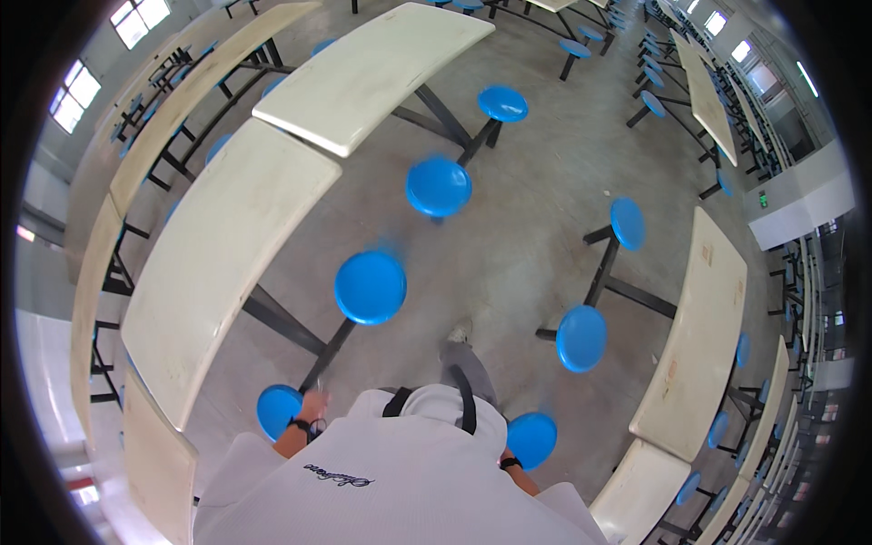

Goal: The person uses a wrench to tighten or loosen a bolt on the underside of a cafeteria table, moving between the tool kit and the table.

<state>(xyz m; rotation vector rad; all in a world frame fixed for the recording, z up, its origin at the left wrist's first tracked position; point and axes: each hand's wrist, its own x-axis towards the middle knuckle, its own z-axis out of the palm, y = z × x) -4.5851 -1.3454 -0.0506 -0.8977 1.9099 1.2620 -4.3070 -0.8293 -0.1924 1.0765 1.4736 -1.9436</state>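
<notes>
While your left grip point(315, 402) hangs just to the right of the left blue stool point(276, 411), too blurred to tell whether it is open or closed, that round seat lies on its outer side, offers no long axis, and has this grip as the nearer one. Your right grip point(506, 453), mostly hidden by your white shirt point(440, 477), gives no readable state either, with the right blue stool point(532, 440) just to its right. Farther out, a dark bar point(329, 354) slants up and rightward from the left blue stool toward another blue seat point(371, 287), beside the long pale table point(227, 245).
</notes>
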